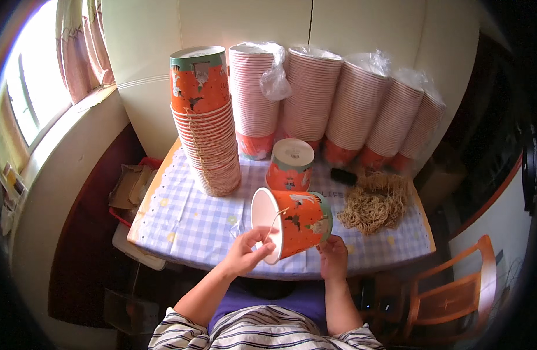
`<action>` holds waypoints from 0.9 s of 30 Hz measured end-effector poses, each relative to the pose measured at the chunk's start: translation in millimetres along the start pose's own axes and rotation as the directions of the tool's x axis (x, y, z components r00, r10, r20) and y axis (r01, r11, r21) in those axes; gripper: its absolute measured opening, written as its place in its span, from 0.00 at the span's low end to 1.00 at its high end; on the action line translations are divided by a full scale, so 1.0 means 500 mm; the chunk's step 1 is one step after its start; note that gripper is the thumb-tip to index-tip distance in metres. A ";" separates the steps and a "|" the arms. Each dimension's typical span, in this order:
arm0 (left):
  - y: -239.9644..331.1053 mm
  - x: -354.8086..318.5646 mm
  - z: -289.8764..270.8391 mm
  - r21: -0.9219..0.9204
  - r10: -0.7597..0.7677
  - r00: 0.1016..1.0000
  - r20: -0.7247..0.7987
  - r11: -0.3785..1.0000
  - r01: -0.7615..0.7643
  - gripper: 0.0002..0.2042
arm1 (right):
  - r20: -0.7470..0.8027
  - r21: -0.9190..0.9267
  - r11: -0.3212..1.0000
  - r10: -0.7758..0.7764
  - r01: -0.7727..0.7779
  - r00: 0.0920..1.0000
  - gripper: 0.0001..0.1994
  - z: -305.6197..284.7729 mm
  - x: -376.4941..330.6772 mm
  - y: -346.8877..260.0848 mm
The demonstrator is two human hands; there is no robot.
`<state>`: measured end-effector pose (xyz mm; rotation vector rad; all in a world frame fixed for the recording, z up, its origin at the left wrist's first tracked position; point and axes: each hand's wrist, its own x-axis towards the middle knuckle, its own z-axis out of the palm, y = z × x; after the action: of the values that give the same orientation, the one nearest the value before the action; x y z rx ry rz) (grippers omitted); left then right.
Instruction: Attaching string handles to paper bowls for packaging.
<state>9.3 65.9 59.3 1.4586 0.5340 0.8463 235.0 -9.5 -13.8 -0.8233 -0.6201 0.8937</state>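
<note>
An orange paper bucket [302, 226] with a green band at its base lies tilted on its side above the table's front edge, its white mouth facing left. My left hand [249, 252] is closed at the mouth, thumb and fingers pinching the rim where a thin tan cord [278, 216] crosses it. At the green base end, my right hand [333, 256] grips the bucket from below; part of its fingers is hidden behind the bucket. Just beyond stands another orange bucket [289, 174], upside down. A tangled heap of tan cords [373, 204] lies to the right.
A tall stack of upside-down buckets [205, 128] with cords hanging down its side stands at the left. Several plastic-wrapped bucket stacks [315, 96] line the back. A black object [343, 176] lies by the cords. A wooden chair [455, 297] is at the right, a red crate [121, 213] at the left.
</note>
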 end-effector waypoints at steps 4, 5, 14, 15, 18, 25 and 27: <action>0.025 -0.023 0.039 0.428 0.138 0.945 -0.296 0.904 0.002 0.04 | -0.120 -0.058 0.987 -0.158 0.152 0.980 0.09 -0.014 -0.001 0.011; 0.008 -0.031 0.043 0.579 0.372 0.895 -0.247 0.797 -0.172 0.02 | -0.122 -0.060 0.986 -0.163 0.157 0.979 0.09 -0.013 -0.002 0.014; -0.059 -0.070 0.112 0.848 0.425 0.880 0.211 0.368 -0.381 0.23 | -0.196 0.056 0.982 -0.165 0.179 0.967 0.11 0.054 -0.046 0.051; -0.054 -0.072 0.106 0.848 0.485 0.859 0.166 0.375 -0.376 0.22 | -0.198 0.055 0.982 -0.168 0.182 0.966 0.11 0.052 -0.045 0.054; -0.002 -0.084 0.068 0.836 0.662 0.737 0.135 0.324 -0.444 0.12 | -0.151 0.037 0.980 -0.188 0.196 0.970 0.11 0.048 -0.050 0.060; 0.094 0.025 0.004 0.314 0.319 0.860 -0.398 0.928 -0.200 0.12 | -0.030 -0.071 0.968 -0.242 0.240 0.970 0.12 0.069 -0.078 0.062; 0.100 0.041 0.005 0.219 0.172 0.923 -0.345 0.971 -0.099 0.14 | 0.004 -0.109 0.965 -0.240 0.239 0.971 0.12 0.083 -0.087 0.057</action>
<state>15.4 75.8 112.2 1.5402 0.8193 1.2149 170.0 -21.6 -20.4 -0.8291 -0.7484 0.6398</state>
